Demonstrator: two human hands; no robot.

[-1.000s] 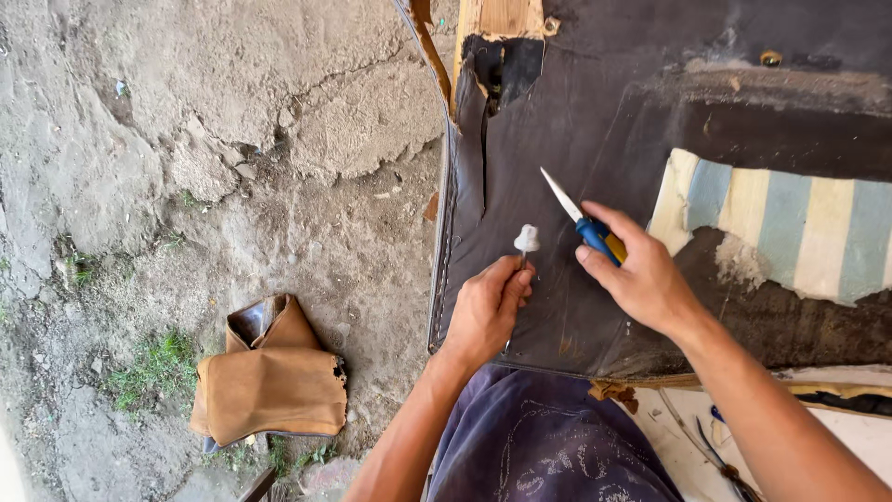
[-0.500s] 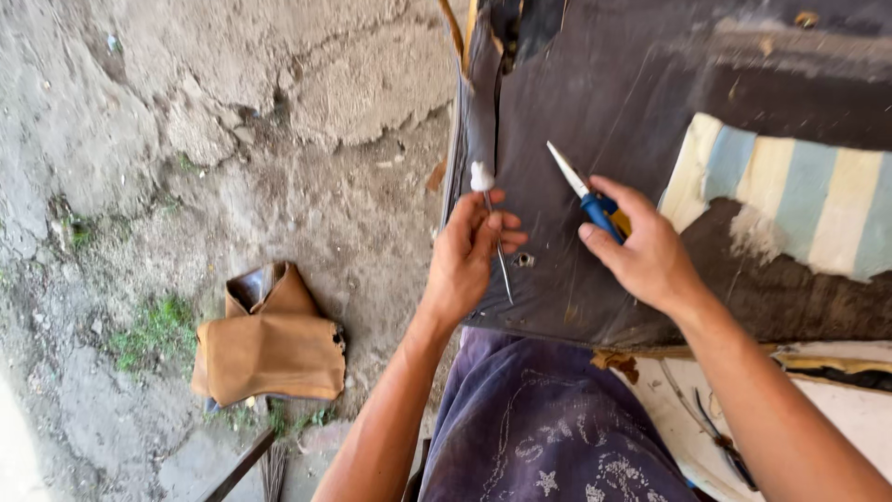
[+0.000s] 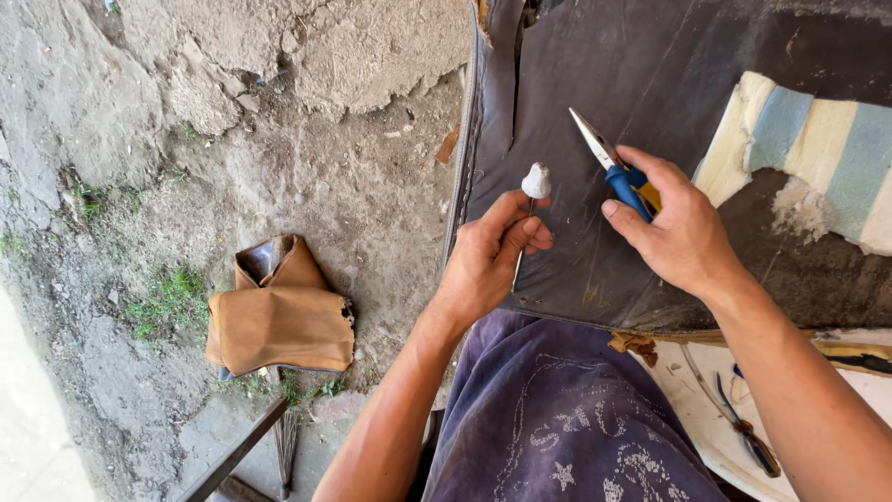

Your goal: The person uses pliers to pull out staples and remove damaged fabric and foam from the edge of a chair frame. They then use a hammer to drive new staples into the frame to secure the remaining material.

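Note:
My left hand (image 3: 488,256) pinches a thin metal awl (image 3: 534,186) with a white wrapped knob on top, its shaft pointing down over the dark leather seat cover (image 3: 650,102). My right hand (image 3: 678,223) grips needle-nose pliers (image 3: 609,158) with blue and yellow handles, jaws pointing up and left. Both hands hover over the near left part of the dark cover, a short gap between them. The cover lies across my lap, above my purple trousers (image 3: 557,418).
Striped foam padding (image 3: 818,149) shows through a torn patch at the right. A tan leather scrap (image 3: 279,316) lies on the cracked dirt ground at the left. Another pair of pliers (image 3: 743,428) rests on a white surface at the lower right.
My left hand dipped onto the cover's left edge, then came back near my lap with the awl's white knob upright. The pliers hand stayed over the cover.

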